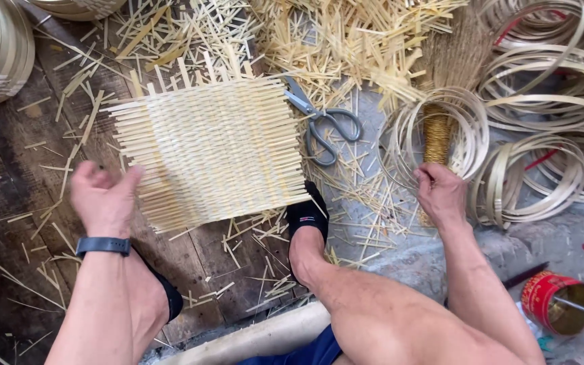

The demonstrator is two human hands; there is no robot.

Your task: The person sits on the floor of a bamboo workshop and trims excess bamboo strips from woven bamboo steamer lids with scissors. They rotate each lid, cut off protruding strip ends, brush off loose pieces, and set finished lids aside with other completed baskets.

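Our left hand has its fingers loosely spread and holds nothing; the fingertips touch the near left edge of the woven bamboo mat. Our right hand has its fingers curled tight around the wrapped handle of a straw broom, which points away from us through a coil of bamboo strip.

The mat lies flat on the dark wooden board, left of centre, with loose strip ends sticking out on every side. Our foot in a black shoe presses on its near right corner. Just beyond the mat's far right corner lie metal scissors, handles toward the right. Bamboo offcuts are heaped along the far side. More bamboo hoops pile up at far right, and a red tin stands near right.
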